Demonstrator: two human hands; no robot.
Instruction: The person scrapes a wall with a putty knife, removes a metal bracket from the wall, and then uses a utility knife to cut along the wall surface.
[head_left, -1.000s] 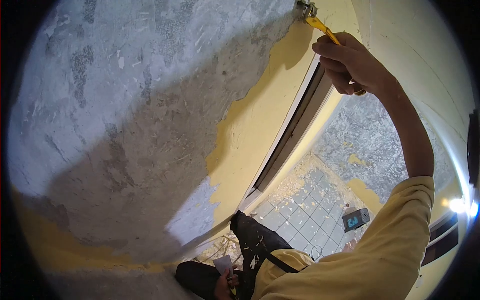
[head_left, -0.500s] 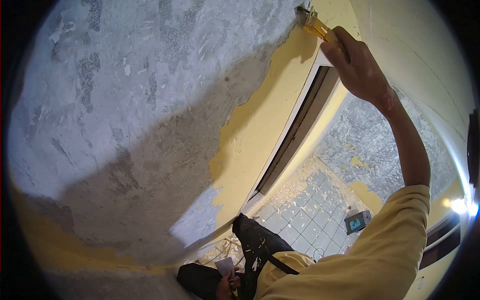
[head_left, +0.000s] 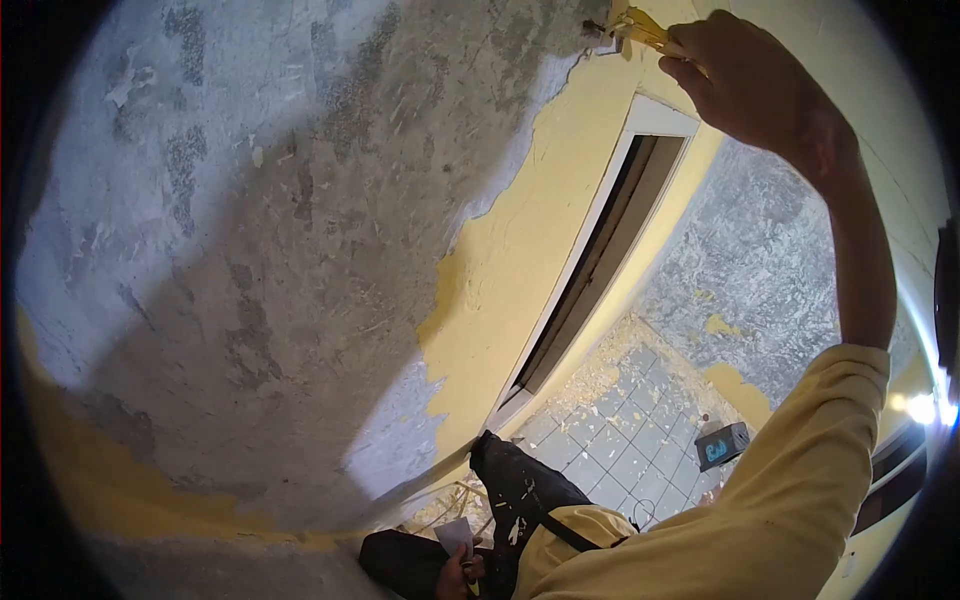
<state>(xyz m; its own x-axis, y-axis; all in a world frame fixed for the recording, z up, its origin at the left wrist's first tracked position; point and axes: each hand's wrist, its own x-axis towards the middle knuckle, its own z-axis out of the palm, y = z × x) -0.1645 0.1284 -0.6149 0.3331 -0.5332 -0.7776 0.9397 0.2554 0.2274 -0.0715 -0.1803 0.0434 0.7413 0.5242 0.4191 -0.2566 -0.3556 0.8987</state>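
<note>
Grey plaster covered most of the wall (head_left: 300, 250) left of the door frame (head_left: 660, 117), a broad shadow lying across it. Below the frame, the left hand (head_left: 452, 582) had its grip closed on a putty knife (head_left: 453, 537), the pale blade pointing up beside black trousers (head_left: 525, 490). Yellow paint (head_left: 500, 265) bordered the frame's left side, its ragged edge meeting the plaster.

Just above the frame's upper end, a dark recess (head_left: 592, 27) broke the wall, with the head of a yellow scraper (head_left: 645, 27) close by it; whether the two touched could not be told. The right hand (head_left: 765, 85) had its fingers wrapped round the scraper's handle. A low blade angle and light, short strokes would likely have served best there, since a corner could catch in the recess or gouge the plaster. The shadow probably made the paint edge harder to judge, and the projecting frame seemed to limit the swing.

Right of the frame's foot, loose flakes littered the floor tiles (head_left: 610, 465), a possible slip underfoot, and a dark box (head_left: 721, 447) sat on them. Farther right, a lamp (head_left: 921, 408) glared.
</note>
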